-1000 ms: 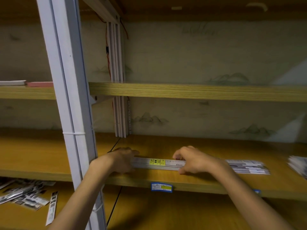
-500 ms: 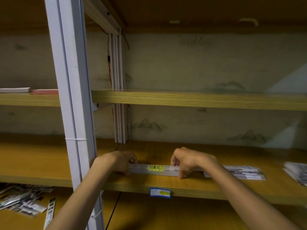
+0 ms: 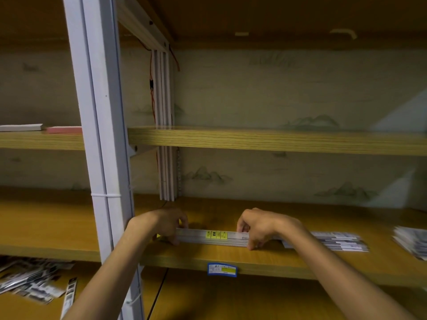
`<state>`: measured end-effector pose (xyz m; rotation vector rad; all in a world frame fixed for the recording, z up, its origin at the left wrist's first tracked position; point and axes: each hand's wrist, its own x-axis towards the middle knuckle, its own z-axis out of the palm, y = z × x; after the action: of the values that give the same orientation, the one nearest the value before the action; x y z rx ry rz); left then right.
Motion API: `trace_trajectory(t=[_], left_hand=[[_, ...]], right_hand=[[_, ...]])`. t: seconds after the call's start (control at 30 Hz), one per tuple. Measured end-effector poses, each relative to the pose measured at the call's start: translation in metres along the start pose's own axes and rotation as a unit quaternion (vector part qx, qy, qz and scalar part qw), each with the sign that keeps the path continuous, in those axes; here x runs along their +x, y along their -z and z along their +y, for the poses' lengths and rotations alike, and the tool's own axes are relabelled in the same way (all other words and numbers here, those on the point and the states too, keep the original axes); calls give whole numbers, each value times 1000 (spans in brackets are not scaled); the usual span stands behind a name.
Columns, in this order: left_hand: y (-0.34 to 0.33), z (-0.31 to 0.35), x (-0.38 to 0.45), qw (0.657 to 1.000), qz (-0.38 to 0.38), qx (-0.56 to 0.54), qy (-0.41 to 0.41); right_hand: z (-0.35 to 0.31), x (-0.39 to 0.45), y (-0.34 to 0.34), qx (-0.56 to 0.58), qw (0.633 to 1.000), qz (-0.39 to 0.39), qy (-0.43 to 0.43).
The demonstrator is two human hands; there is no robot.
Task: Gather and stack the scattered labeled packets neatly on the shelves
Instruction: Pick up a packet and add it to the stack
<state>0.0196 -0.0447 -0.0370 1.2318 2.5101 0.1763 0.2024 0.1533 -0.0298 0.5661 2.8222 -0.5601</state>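
Packet stack held at both ends on the middle shelf

A flat stack of long packets [image 3: 213, 236], marked with a yellow label on top, is gripped at its left end by the left hand [image 3: 161, 224] and at its right end by the right hand [image 3: 258, 227], fingers curled over the edges, on the wooden shelf [image 3: 265, 259]. A second pile of packets [image 3: 335, 241] is seen just to the right, partly behind the right forearm, and another [image 3: 411, 242] at the far right edge. A blue tag [image 3: 222, 269] is fixed to the shelf front. Loose packets [image 3: 32, 282] are scattered on the lower shelf, left of the white post [image 3: 101, 135].
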Motion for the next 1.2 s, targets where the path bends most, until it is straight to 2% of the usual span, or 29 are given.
trace_trajectory(t=[0.17,0.4,0.67,1.2], left_hand=[[-1,-1,3,999,-1,33,-19],[-12,2,15,998,17,-1,-58],[-18,-1,19,997,41,10,-71],[-19,2,20,995,40,54,-78]], right_hand=[[0,3,-2,-23,1000,2,6],[-6,7,-3,-49,998,13,27],[-4,6,-4,-56,998,26,35],[-7,0,-12,-88,995,44,21]])
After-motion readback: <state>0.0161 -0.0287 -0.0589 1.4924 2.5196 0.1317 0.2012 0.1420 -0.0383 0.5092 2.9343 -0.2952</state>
